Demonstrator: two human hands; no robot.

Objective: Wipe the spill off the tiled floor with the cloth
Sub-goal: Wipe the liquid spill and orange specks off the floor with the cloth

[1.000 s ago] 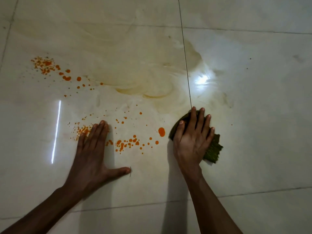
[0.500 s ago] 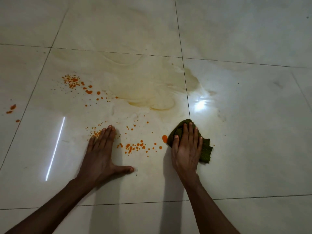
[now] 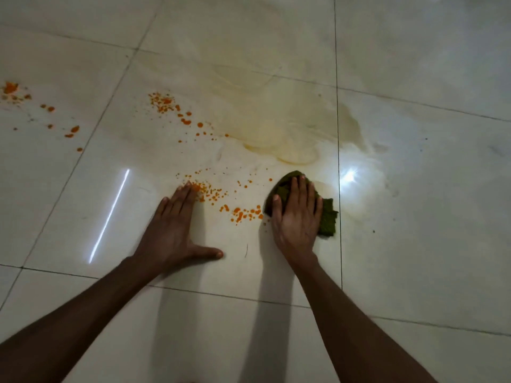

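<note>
Spill: orange drops (image 3: 243, 214) scattered over the tiled floor (image 3: 428, 244), with a pale yellowish smear (image 3: 276, 120) farther out on the same tile.
Nearest drops: a cluster lies between the two hands, just beside the cloth's left edge.
Far drops: one patch (image 3: 166, 102) sits beyond the left hand; another patch (image 3: 11, 88) lies on the next tile to the left, by the picture's left edge.
Cloth: a dark green cloth (image 3: 327, 217) lies bunched on the floor, just left of a grout line (image 3: 339, 217) that runs away from the person.
Right hand: the right hand (image 3: 297, 214) lies flat on the cloth, fingers straight and together, pressing it down; green cloth shows past the fingertips and on the hand's right side.
Left hand: the left hand (image 3: 174, 230) is spread flat on the bare tile, thumb stretched out to the right, gripping nothing; its fingertips reach the edge of a sprinkle of small orange specks (image 3: 203, 189).
Arms: both forearms are bare and reach in from the lower edge.
Floor: glossy pale tiles with thin dark joints; a bright streak (image 3: 110, 214) of reflected light lies left of the left hand, and a round glare spot (image 3: 349, 176) lies just right of the cloth.
</note>
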